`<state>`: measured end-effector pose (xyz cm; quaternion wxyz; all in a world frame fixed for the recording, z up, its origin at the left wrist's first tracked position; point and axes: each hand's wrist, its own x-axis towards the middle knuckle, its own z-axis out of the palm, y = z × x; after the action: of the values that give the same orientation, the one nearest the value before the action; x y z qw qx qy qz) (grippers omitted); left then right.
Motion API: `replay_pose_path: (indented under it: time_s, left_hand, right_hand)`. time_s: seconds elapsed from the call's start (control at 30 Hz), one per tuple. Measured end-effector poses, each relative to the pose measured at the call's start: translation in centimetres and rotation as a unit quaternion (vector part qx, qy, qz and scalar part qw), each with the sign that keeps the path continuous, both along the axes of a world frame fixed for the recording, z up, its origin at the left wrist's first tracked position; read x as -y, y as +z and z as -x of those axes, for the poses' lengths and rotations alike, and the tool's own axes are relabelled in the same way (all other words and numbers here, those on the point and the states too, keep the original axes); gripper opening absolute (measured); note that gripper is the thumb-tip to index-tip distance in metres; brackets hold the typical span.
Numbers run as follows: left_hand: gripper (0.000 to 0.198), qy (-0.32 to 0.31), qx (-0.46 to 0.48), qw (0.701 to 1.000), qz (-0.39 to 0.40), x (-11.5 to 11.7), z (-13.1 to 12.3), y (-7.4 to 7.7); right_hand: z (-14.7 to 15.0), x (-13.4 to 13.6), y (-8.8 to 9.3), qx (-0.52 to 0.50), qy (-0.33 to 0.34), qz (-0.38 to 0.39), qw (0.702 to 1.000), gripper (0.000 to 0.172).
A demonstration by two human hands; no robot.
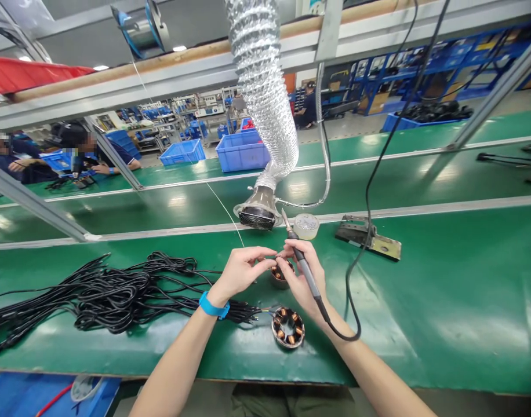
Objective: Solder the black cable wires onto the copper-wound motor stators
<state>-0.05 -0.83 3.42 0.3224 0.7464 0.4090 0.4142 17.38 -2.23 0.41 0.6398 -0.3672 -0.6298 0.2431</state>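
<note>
My right hand (pixel 306 275) holds a soldering iron (pixel 306 272) against the palm, its tip pointing up and away and its cord running down past the wrist. The thumb and a finger of that hand meet my left hand (pixel 243 269) above a motor stator (pixel 280 277) with copper windings. The left thumb and forefinger are pinched together there; what lies between them is too small to make out. Nearer to me, a second stator (pixel 288 328) lies flat on the green bench, thin wires at its upper left leading to black cables.
A bundle of black cables (pixel 126 295) covers the bench's left. A fume extractor hose (pixel 265 87) hangs ahead, its fan (pixel 257 217) just beyond my hands. A tape roll (pixel 306 226) and soldering iron stand (pixel 370 238) lie behind. Co-workers sit at far left.
</note>
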Motion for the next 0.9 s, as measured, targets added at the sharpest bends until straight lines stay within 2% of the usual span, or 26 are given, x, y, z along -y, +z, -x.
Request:
replay_pose_path:
  time_s: [0.07,0.2,0.3,0.37,0.5,0.67,0.9]
  left_hand:
    - [0.025,-0.006,0.017,1.000,0.002,-0.3,-0.3,-0.1]
    - [0.027,0.008,0.070,0.995,0.073,-0.5,-0.5,-1.2]
    - [0.026,0.024,0.116,0.986,0.115,-0.5,-0.6,-2.1]
    - [0.025,0.032,0.129,0.982,0.130,-0.5,-0.7,-2.4]
    - [0.019,0.021,0.102,0.984,0.144,-0.3,-0.8,-2.7]
    - [0.015,0.004,0.033,0.993,0.112,0.3,-0.8,-2.6]
    - [0.023,-0.012,-0.015,0.995,0.101,0.4,-0.2,-1.2]
  right_hand:
    - [0.2,-0.2,-0.1,-0.016,-0.003,0.007,1.000,0.034]
    - [0.7,-0.2,-0.3,-0.015,-0.017,-0.007,1.000,0.029]
    - [1.0,0.1,-0.5,0.034,-0.037,-0.046,0.998,0.029]
    - [0.9,0.3,-0.6,0.083,-0.061,-0.076,0.992,0.034]
    - [0.8,0.4,-0.6,0.145,-0.080,-0.112,0.980,0.046]
    - [0.9,0.2,-0.5,0.125,-0.025,-0.107,0.986,0.037]
    - [1.0,0.4,-0.3,0.132,-0.055,-0.115,0.983,0.028]
